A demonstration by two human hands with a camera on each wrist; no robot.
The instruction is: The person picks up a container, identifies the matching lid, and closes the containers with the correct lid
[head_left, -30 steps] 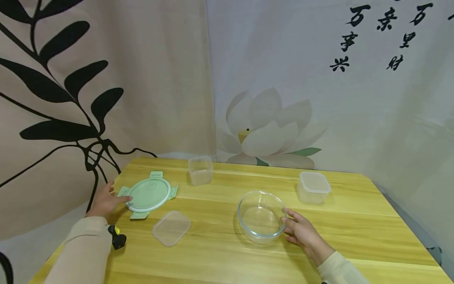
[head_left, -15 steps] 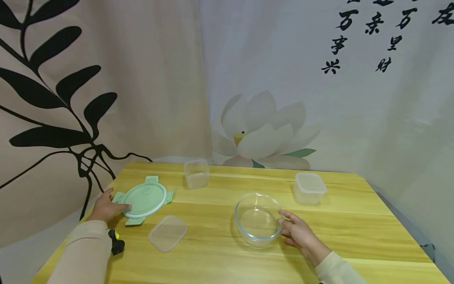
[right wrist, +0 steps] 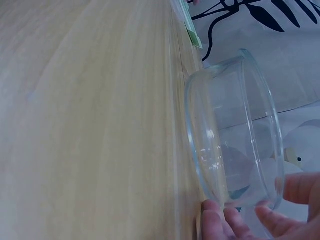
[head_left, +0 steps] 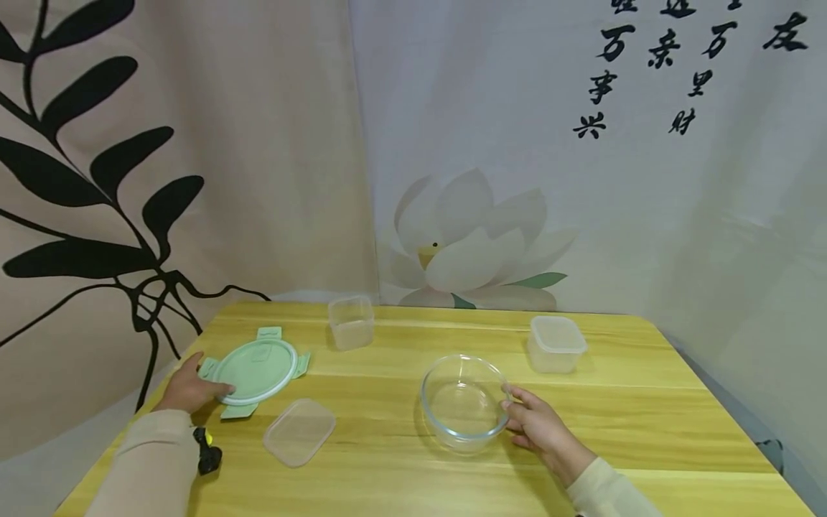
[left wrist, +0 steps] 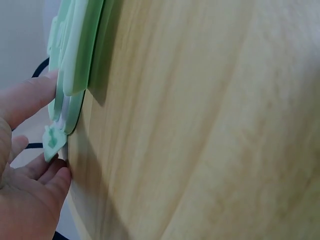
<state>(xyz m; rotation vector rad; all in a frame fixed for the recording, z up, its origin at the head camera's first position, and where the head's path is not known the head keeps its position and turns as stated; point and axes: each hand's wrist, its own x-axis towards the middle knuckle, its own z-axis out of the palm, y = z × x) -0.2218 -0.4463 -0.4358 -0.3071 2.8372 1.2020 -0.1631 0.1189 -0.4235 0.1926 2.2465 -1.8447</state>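
Note:
At the table's left, my left hand [head_left: 192, 388] holds the edge of a round light-green lid [head_left: 260, 370] with clip flaps. In the left wrist view the thumb lies on the lid's top, with the fingers below beside a flap [left wrist: 52, 142]. My right hand [head_left: 544, 433] grips the right side of a round clear glass bowl [head_left: 466, 431], thumb at the rim and fingers against the outer wall. The bowl stands upright on the table and looks empty. Between lid and bowl lies a flat translucent square lid [head_left: 300, 433].
A translucent square container [head_left: 352, 327] without a lid stands at the back, behind the square lid. Another square container [head_left: 558, 345], its top covered, stands at the back right. Printed curtains [head_left: 478, 129] hang behind the wooden table [head_left: 388, 481].
The head view has shifted, so the whole scene appears slightly lower and further left. Both hands keep their places on the green lid and the glass bowl; nothing else has visibly moved.

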